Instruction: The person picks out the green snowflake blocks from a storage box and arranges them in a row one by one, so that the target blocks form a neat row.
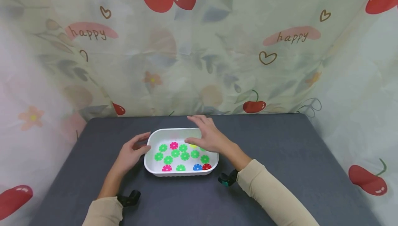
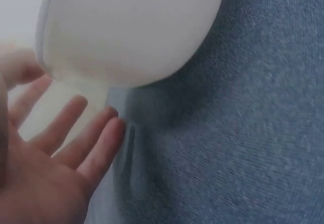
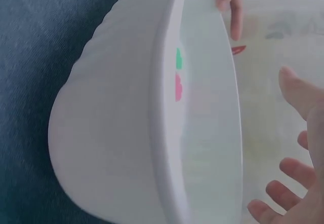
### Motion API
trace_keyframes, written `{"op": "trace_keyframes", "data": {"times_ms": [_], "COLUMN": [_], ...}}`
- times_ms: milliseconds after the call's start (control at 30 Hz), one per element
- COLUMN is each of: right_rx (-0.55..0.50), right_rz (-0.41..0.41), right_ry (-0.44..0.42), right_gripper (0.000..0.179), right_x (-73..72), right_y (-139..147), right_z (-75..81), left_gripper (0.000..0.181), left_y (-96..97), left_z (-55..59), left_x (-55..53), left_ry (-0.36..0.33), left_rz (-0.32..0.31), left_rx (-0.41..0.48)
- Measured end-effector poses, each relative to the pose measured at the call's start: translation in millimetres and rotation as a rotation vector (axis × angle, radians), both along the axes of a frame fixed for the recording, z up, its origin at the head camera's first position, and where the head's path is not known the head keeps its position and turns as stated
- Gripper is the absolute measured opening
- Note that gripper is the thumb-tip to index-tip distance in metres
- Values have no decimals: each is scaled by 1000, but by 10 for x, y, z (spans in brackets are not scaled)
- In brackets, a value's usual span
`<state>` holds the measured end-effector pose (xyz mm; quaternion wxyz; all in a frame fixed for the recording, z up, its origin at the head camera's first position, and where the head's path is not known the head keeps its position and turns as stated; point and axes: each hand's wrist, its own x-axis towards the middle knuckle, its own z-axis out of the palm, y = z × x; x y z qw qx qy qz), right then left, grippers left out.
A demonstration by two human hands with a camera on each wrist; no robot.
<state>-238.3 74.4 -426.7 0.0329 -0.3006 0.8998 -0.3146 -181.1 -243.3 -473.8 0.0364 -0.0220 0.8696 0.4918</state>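
A white oblong tray sits on the table, holding several small notched plastic discs. Most are green discs; pink discs, a blue disc, a red disc and a partly covered yellow disc lie among them. At the tray's left end is my left hand, its thumb by the rim and its fingers loosely extended in the left wrist view. Over the tray's back right part hovers my right hand, thumb and fingers spread, nothing between them. It hides some discs.
A dark grey cloth covers the table. Behind and at both sides hangs a pale printed curtain with cherries and hearts. Each wrist wears a black camera mount, close above the table.
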Motion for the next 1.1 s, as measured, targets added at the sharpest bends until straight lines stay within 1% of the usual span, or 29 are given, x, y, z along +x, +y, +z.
{"op": "trace_keyframes", "data": {"times_ms": [100,267,400,533,667,867,1100], "right_rx": [-12,-30,-42,-72,-92,-102,-83], "right_rz": [8,14,20,40,47,69,80], "right_ry": [-25,-78,-119,-163,-211,-230,-242], "right_gripper": [82,79,76,74,75,76,74], "right_x": [11,32,39,39,41,42,22], "right_y": [-40,-139,-230,-312,-391,-506,-618], "right_z": [-2,-3,-20,-59,-98,-163,-240], "left_gripper": [52,52,52,55,59,62,61], "left_y": [-29,-74,-92,-98,-110,-145,-183], "left_z": [-23,-71,-123,-161,-195,-238,-285], "left_x": [14,26,16,-8,-22,-16,-18], "left_ry": [-21,-82,-130,-189,-231,-234,-210], "left_rz": [1,9,13,8,-11,-42,-105], "left_rx": [30,108,203,322,400,428,476]}}
